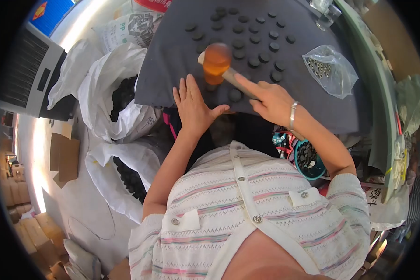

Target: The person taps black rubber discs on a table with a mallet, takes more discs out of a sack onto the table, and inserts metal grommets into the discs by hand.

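My right hand (273, 99) is wrapped round the wooden handle of a mallet (216, 64) with an orange head. The head, slightly blurred, is right over a small black disc (211, 87) near the table's front edge. Just left of it my left hand (194, 106) rests flat at the edge, fingers stretched and thumb spread, with nothing in it. Another black disc (235, 95) lies below the mallet handle. Several more black discs (253, 62) are scattered over the dark grey cloth (168, 60) beyond the mallet.
A clear plastic bag (344, 79) of small metal pieces lies on the right. Clear containers (328, 18) stand at the far right. White sacks (95, 105) with black pieces stand at left. A teal basin (316, 176) of small parts is below the table edge, near my right forearm.
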The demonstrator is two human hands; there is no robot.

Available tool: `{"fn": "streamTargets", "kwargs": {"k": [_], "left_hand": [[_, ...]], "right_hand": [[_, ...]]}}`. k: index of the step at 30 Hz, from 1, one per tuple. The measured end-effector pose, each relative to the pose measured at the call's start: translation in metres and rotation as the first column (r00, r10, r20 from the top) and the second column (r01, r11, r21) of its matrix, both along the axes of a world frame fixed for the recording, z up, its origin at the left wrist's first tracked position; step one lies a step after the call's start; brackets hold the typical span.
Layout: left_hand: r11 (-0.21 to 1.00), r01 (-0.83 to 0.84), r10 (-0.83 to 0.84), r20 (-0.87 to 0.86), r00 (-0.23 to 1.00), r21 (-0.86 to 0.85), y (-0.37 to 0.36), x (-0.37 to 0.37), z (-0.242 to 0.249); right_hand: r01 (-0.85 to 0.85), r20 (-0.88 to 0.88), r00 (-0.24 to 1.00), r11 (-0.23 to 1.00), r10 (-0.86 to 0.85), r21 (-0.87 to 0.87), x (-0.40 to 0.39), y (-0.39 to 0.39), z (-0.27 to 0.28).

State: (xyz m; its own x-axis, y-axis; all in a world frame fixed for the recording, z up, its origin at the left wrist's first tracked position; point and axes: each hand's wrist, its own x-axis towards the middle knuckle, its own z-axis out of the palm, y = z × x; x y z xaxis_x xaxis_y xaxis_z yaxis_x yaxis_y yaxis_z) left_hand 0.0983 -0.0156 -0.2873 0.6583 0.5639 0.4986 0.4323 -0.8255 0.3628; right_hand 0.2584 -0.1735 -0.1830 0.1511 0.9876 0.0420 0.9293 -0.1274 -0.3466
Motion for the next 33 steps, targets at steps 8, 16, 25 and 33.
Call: {"fn": "streamTargets", "kwargs": {"k": [8, 16, 25, 33], "left_hand": [[0.999, 0.034, -0.035, -0.025, 0.999, -0.022, -0.014, 0.004, -0.002], [0.999, 0.053, -0.053, -0.009, 0.999, -0.004, -0.020, 0.020, 0.000], [0.997, 0.061, -0.062, -0.018, 0.998, -0.040, -0.020, 0.028, 0.002], [0.996, 0.089, -0.088, -0.040, 0.995, 0.004, -0.016, 0.031, 0.003]], "right_hand": [[0.029, 0.068, 0.997, 0.997, -0.025, -0.066, -0.010, -0.065, -0.012], [0.050, 0.027, 0.998, 0.998, -0.050, 0.024, -0.009, -0.064, -0.015], [0.113, -0.060, 0.993, 0.979, -0.104, 0.168, -0.011, -0.066, 0.000], [0.170, -0.074, 0.984, 0.971, -0.160, 0.167, 0.001, -0.065, -0.001]]}}
